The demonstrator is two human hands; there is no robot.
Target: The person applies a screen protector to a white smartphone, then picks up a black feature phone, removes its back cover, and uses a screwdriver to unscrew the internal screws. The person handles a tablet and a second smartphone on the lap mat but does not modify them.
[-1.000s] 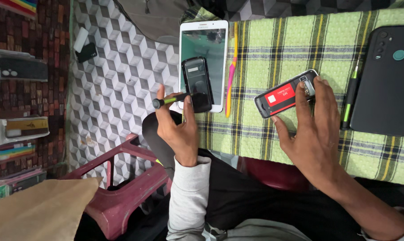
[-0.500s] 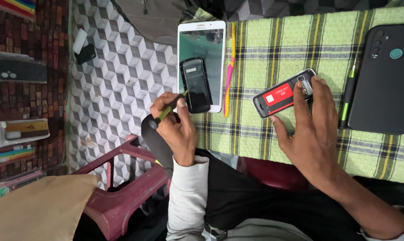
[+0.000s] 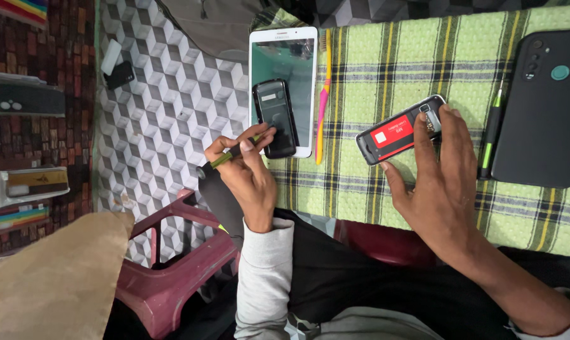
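Setting: floor of grey cube-pattern tiles (image 3: 165, 119) at 9 o'clock; a green plaid cloth (image 3: 423, 56) covers the work surface from 12 to 4 o'clock.
Seat: a maroon plastic stool (image 3: 171, 271) at 7 o'clock, beside your dark trousers.
Left hand (image 3: 244, 176): just left of centre, fingers curled tight round a green-and-black screwdriver (image 3: 225, 158); its tip points toward 2 o'clock, at the lower edge of the black back cover.
Black back cover (image 3: 274, 116): a small black phone part lying on the white tablet (image 3: 285, 47), at 11 o'clock from centre.
Right hand (image 3: 445, 182): at 3 o'clock, fingers spread, thumb and fingertips grasping the small phone by its sides.
Small phone (image 3: 401, 129): opened at the back, red battery showing, lying tilted on the cloth at 2 o'clock, well apart from the tablet.
Toothbrush: a pink-and-yellow toothbrush (image 3: 323, 101) lies along the tablet's right edge, bristles at 12 o'clock.
Far right: a large black smartphone (image 3: 543, 113) face down at 3 o'clock, a second green-and-black driver (image 3: 490, 135) just beside its left edge.
Left edge: shelves with boxes (image 3: 27, 182) at 9 o'clock; contents too small to tell.
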